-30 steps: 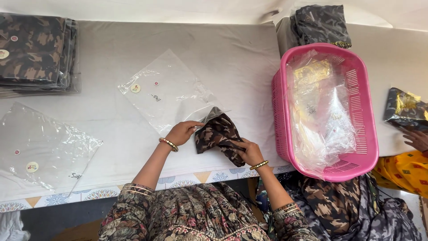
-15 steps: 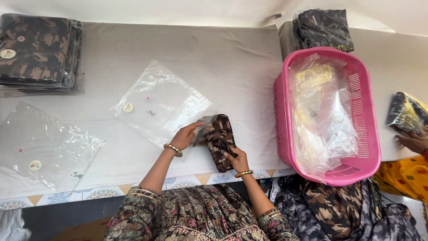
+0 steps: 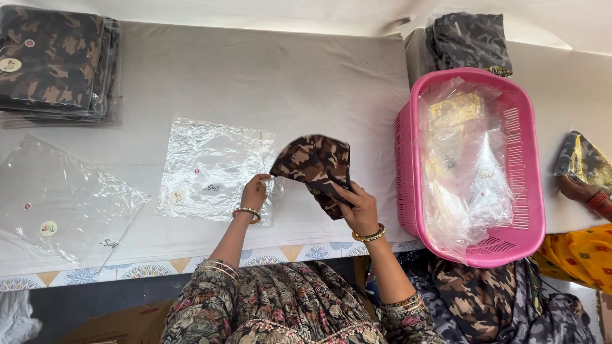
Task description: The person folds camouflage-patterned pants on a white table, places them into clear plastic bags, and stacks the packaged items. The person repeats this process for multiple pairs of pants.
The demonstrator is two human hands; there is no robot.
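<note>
The right hand (image 3: 359,207) grips a folded camouflage-print cloth piece (image 3: 315,167), fingers closed over its near edge. The cloth is lifted slightly off the white table (image 3: 287,76), just right of a clear plastic bag (image 3: 213,167) that lies flat. The left hand (image 3: 255,191) pinches the right-hand edge of that bag, at what appears to be its opening, thumb and fingers narrow.

Status, judged from the layout: the cloth is folded and stands beside the bag edge but is not yet inside it. A stack of bagged camouflage pieces (image 3: 54,60) at the far left indicates completed units. A second clear bag (image 3: 64,197), flat and unfilled, lies at the near left. A pink plastic basket (image 3: 526,239) to the right holds more crumpled clear bags. A further pile of dark camouflage cloth (image 3: 468,38) rests beyond the basket.

At the right edge, another person's hand (image 3: 577,190) touches a packed camouflage item (image 3: 583,159); this hand is separate from the work described.
</note>
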